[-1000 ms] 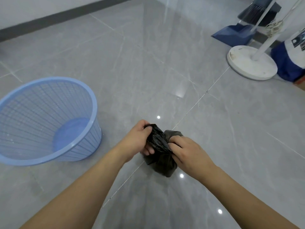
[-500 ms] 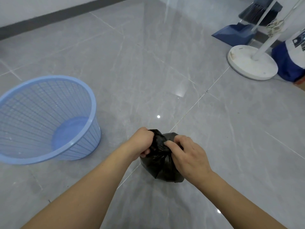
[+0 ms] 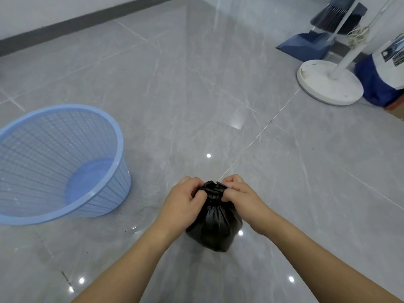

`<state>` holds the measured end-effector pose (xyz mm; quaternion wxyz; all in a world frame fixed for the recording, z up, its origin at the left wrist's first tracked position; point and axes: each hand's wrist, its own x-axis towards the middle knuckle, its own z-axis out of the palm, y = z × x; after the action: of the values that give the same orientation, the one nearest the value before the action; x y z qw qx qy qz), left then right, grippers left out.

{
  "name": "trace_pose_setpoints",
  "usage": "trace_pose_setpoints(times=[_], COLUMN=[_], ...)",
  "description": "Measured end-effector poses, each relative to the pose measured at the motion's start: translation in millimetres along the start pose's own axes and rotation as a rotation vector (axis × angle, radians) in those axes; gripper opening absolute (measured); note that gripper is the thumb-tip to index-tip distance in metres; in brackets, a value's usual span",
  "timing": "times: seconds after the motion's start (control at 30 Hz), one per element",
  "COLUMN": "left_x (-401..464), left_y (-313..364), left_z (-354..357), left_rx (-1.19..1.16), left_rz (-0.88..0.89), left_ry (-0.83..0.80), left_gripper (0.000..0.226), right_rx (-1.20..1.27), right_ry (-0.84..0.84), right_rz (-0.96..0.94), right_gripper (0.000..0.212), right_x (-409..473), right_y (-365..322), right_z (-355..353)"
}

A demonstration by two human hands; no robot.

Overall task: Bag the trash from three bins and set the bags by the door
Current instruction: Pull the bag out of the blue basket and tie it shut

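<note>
Grey tiled floor (image 3: 196, 88) with a blue mesh bin (image 3: 59, 162) at left, standing without a liner. White round stand base (image 3: 328, 83) and dark blue dustpan (image 3: 306, 45) at upper right. Centre foreground: small black trash bag (image 3: 215, 224), its gathered neck pinched by the left hand (image 3: 185, 204) and right hand (image 3: 242, 200).

The view holds 2 hands, a left hand (image 3: 182, 203) and a right hand (image 3: 244, 201), 1 black trash bag (image 3: 215, 228) and 1 blue mesh bin (image 3: 59, 162). At the far right stand 1 white round stand base (image 3: 328, 84), 1 dark blue dustpan (image 3: 306, 45) and 1 broom head (image 3: 336, 13).
</note>
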<state>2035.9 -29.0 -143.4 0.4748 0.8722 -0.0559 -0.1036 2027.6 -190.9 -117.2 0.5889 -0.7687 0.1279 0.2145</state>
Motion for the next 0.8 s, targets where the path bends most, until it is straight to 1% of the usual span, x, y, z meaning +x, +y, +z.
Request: trace_pose_setpoints(times=[0.07,0.13,0.2,0.23,0.3,0.37,0.4,0.47,0.5,0.53,0.57,0.63,0.67,0.73,0.77,0.8], left_x=[-2,-2,2,5,8,8,7,0,-4,-8,-12,-19,-21,-20,-18,-16], left_y=[-2,1,5,6,6,4,3,1,-1,-2,-1,0,-1,-2,-1,2], left_z=[3,4,2,1,-1,-2,-3,-6,-8,-10,-12,-11,-9,-2,0,2], left_rx=[-0.013,-0.121,-0.26,-0.314,-0.346,-0.257,-0.158,0.085,0.146,0.155,0.125,0.084,0.115,0.183,0.176,0.113], left_rz=[-0.032,-0.103,-0.175,-0.195,-0.216,-0.195,-0.159,-0.015,0.08,0.151,0.194,0.22,0.198,0.141,0.102,0.021], left_ry=[-0.016,-0.016,-0.022,-0.029,-0.025,0.021,0.048,0.108,0.127,0.12,0.088,-0.005,-0.037,-0.032,-0.006,0.019], left_gripper=[0.019,0.026,0.028,0.029,0.029,0.019,0.016,0.021,0.023,0.024,0.026,0.031,0.032,0.032,0.025,0.015], right_rx=[-0.135,-0.235,-0.209,-0.18,-0.107,0.048,0.137,0.24,0.24,0.216,0.184,0.155,0.154,0.148,0.131,0.105], right_ry=[0.016,0.037,0.025,0.008,-0.036,-0.158,-0.222,-0.282,-0.266,-0.227,-0.173,-0.086,-0.064,-0.032,-0.008,0.024], right_rz=[-0.045,-0.103,-0.116,-0.096,0.012,0.111,0.137,0.164,0.17,0.179,0.185,0.204,0.215,0.231,0.238,0.223], right_gripper=[0.009,0.014,0.022,0.022,0.02,0.019,0.02,0.023,0.024,0.025,0.025,0.02,0.023,0.025,0.023,0.023], right_x=[1,1,1,1,1,0,0,-2,-2,-2,-2,-1,1,3,4,6], right_y=[1,2,3,2,-2,-7,-9,-10,-9,-7,-7,-4,-2,-3,-4,-4], right_z=[-1,1,4,5,3,-2,-4,-8,-9,-9,-9,-11,-11,-8,-6,-4])
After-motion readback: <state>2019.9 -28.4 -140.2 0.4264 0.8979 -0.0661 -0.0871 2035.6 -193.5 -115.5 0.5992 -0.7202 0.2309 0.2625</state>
